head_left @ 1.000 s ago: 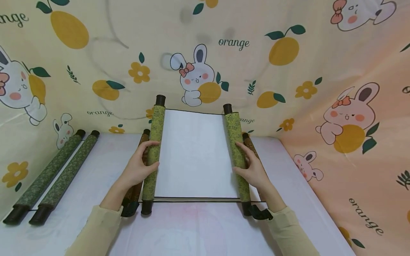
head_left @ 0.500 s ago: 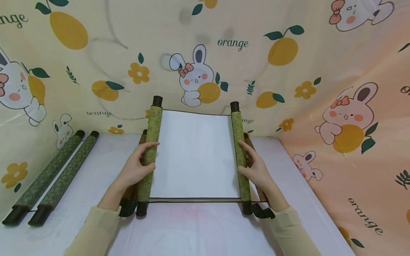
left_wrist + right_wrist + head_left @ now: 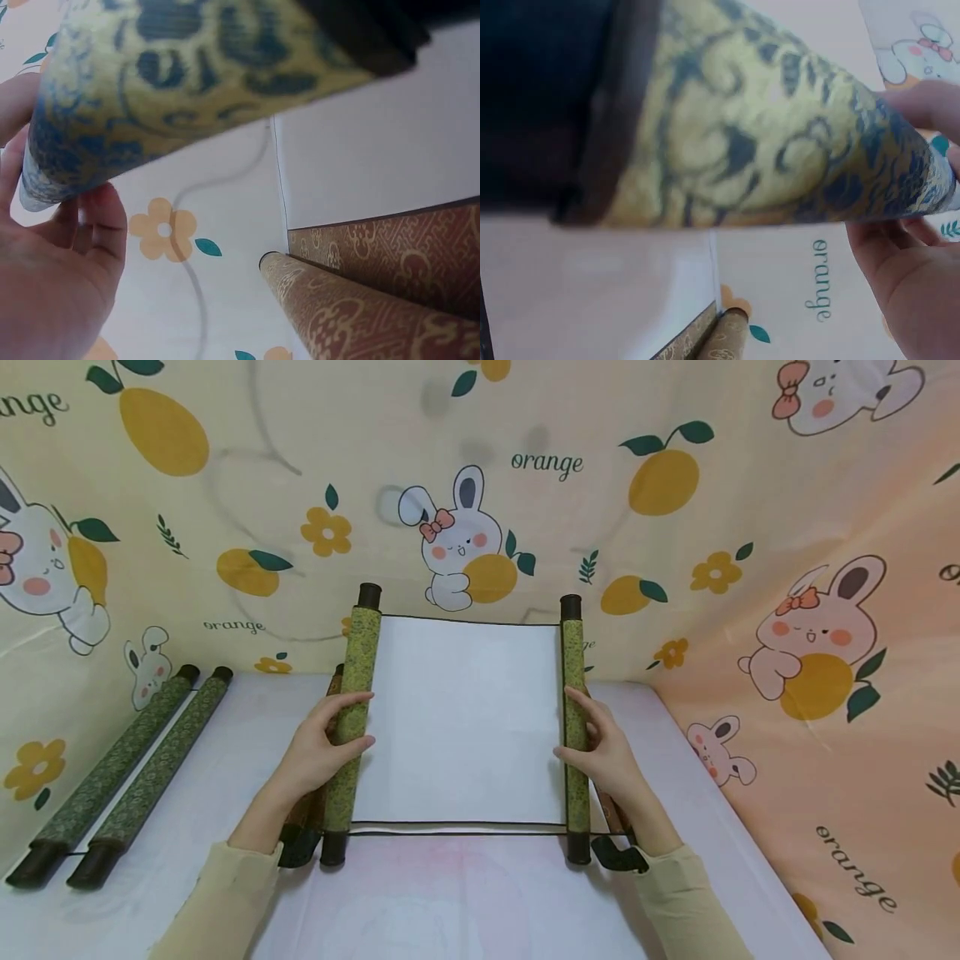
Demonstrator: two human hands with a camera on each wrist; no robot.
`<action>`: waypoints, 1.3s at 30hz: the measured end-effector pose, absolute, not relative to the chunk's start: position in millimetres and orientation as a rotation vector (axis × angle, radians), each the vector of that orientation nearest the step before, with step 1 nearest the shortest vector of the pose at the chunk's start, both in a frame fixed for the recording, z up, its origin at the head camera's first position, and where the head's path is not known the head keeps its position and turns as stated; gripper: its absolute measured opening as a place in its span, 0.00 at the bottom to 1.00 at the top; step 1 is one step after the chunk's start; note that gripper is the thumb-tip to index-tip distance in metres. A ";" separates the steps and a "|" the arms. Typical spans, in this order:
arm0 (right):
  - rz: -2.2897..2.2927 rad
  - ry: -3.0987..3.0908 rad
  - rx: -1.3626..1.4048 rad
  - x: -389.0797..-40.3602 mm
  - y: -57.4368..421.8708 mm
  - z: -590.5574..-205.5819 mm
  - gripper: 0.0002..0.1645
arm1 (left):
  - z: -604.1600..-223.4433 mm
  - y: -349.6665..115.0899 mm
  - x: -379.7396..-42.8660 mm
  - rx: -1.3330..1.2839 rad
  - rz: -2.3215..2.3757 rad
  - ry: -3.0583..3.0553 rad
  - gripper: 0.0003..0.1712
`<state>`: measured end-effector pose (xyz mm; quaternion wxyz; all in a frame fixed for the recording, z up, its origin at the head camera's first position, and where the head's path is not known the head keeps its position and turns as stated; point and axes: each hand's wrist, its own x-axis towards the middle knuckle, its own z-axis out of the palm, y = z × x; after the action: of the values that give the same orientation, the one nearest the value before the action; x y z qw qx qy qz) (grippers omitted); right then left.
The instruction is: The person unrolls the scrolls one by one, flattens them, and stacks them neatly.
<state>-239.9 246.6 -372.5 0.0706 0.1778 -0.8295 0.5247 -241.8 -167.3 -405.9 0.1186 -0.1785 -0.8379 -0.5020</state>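
Observation:
A hanging scroll [image 3: 465,718] with white paper is held up, partly unrolled between two yellow-green brocade rollers with dark end knobs. My left hand [image 3: 321,745] grips the left roller [image 3: 356,664], thumb in front near its middle. Around the right roller [image 3: 573,652] curl the fingers and thumb of my right hand [image 3: 606,750]. Dark floral patterns on the brocade show close up in both wrist views. Behind and below lies a second scroll with brown patterned rollers [image 3: 337,307], mostly covered by the raised one in the head view.
At the left of the white table [image 3: 450,902] lie two dark green brocade rollers [image 3: 161,760] side by side, slanting away. A cloth backdrop [image 3: 555,527] printed with rabbits and oranges rises behind the table and along its right side.
The right roller has moved right with my right hand and stands straighter, so a wider stretch of white paper shows. The left roller shifted slightly left, then stayed nearly still.

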 end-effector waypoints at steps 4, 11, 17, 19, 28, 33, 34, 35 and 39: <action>1.517 -2.516 0.548 -238.7 246.9 -370.2 0.48 | -406.2 -169.3 -242.4 -0.532 -1.435 -2.433 0.34; 1.475 -2.535 0.563 -236.4 250.4 -365.1 0.47 | -405.5 -170.8 -238.2 -0.567 -1.401 -2.418 0.35; 1.481 -2.520 0.587 -240.5 252.2 -364.7 0.48 | -402.0 -174.7 -235.8 -0.512 -1.377 -2.430 0.36; 1.496 -2.520 0.572 -242.0 252.8 -365.5 0.47 | -400.8 -176.7 -234.8 -0.487 -1.392 -2.439 0.36; 1.616 -2.535 0.508 -241.4 255.3 -371.5 0.41 | -398.8 -180.0 -231.1 -0.361 -1.485 -2.427 0.33; 1.506 -2.542 0.521 -239.6 259.2 -371.6 0.41 | -403.9 -179.4 -231.1 -0.360 -1.478 -2.386 0.32; 1.484 -2.546 0.519 -239.4 260.3 -371.1 0.41 | -404.4 -179.8 -230.8 -0.359 -1.481 -2.382 0.32; 1.470 -2.550 0.515 -239.3 261.5 -370.3 0.41 | -404.6 -180.3 -230.5 -0.358 -1.480 -2.380 0.31; 1.508 -2.549 0.504 -240.4 267.1 -367.0 0.41 | -404.2 -182.6 -229.6 -0.349 -1.439 -2.390 0.30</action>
<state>-240.4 267.1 -367.0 0.0684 0.1674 -0.8465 0.5007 -229.6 -182.6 -404.2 0.1644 -0.1223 -0.8386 -0.5048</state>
